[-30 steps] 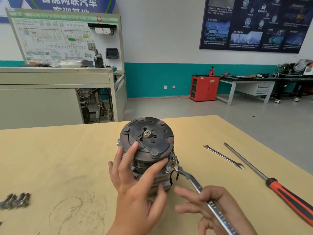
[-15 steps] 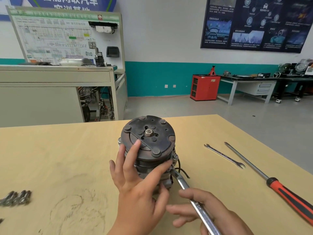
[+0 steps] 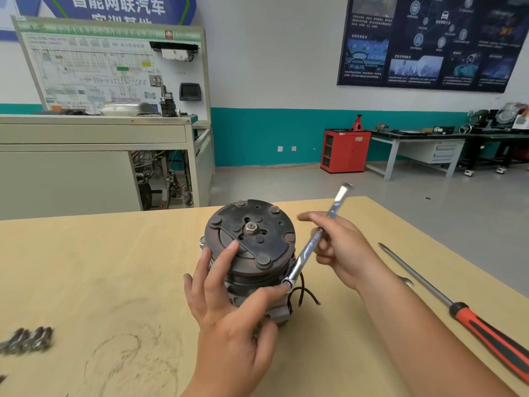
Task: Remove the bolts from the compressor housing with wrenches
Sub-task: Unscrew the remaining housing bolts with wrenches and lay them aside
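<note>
The compressor (image 3: pixel 252 253) stands upright on the wooden table (image 3: pixel 100 267), its dark round clutch plate facing up and black wires hanging at its right side. My left hand (image 3: pixel 229 308) wraps the near side of the housing, fingers spread up onto the pulley, thumb by the wrench's ring end. My right hand (image 3: pixel 340 250) grips the shaft of a silver wrench (image 3: pixel 309 247). The wrench slants up and to the right, its ring end sitting on a bolt at the housing's right edge. Several removed bolts (image 3: pixel 25 340) lie at the table's left.
A long screwdriver (image 3: pixel 472 313) with a red and black handle lies on the table at the right. The tip of a second wrench (image 3: pixel 406 281) shows behind my right forearm. Beyond the table are a training bench, a red cabinet and workbenches.
My right hand has swung the wrench handle from near me at the lower right up and away, to beside the pulley. The ring end stays at the bolt. The left hand keeps its hold.
</note>
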Demonstrator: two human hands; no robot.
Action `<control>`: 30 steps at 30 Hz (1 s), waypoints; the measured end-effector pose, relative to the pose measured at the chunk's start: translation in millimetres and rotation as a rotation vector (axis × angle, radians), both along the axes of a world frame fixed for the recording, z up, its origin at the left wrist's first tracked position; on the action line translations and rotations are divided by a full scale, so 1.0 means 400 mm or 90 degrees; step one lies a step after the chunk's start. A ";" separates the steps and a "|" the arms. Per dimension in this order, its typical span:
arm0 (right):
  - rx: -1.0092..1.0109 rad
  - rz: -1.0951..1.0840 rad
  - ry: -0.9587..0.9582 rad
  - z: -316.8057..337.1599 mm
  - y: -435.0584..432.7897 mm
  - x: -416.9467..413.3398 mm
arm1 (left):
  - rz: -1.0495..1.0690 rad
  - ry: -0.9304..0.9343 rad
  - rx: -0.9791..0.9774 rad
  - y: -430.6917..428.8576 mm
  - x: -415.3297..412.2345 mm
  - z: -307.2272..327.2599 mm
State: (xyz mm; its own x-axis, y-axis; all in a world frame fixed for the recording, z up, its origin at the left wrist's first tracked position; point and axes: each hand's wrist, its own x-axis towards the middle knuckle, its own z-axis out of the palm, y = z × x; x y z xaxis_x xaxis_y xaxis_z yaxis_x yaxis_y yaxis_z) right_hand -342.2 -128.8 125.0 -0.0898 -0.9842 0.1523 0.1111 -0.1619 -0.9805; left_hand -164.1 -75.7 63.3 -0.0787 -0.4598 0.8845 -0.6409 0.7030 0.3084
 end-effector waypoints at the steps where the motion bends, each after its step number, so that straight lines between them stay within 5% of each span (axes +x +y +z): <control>1: 0.014 0.032 -0.011 0.009 -0.014 0.004 | -0.001 -0.002 0.002 0.000 0.000 -0.002; 7: -0.017 0.112 -0.401 0.013 0.047 -0.048 | -0.002 -0.001 0.014 0.001 -0.003 -0.009; 10: -0.080 0.062 -0.416 -0.029 0.143 -0.098 | 0.001 0.003 0.016 0.000 -0.002 -0.010; 12: -0.120 0.212 -0.485 -0.068 0.212 -0.098 | 0.001 0.006 0.018 0.000 -0.003 -0.010; 16: -0.095 0.017 -0.275 -0.070 0.339 -0.042 | 0.004 0.010 0.014 -0.001 -0.003 -0.011; 17: -0.096 0.124 -0.238 -0.073 0.322 -0.017 | 0.004 0.011 0.013 -0.001 -0.003 -0.011; 19: 0.034 0.078 -0.333 -0.095 0.337 0.040 | 0.005 0.012 0.008 -0.001 -0.003 -0.010; 23: 0.157 0.024 -0.289 -0.054 0.345 0.105 | 0.005 0.010 0.003 0.000 -0.003 -0.009; 30: 0.108 0.040 -0.176 -0.062 0.359 0.096 | 0.005 0.008 0.005 0.002 -0.002 -0.008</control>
State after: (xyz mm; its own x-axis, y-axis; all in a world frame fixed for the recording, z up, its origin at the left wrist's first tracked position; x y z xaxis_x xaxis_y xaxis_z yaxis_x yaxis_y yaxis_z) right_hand -303.8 14.7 100.2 -0.0425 -0.9985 -0.0354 0.3808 0.0166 -0.9245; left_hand -165.0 -74.9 60.3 -0.0643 -0.4671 0.8819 -0.6431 0.6951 0.3213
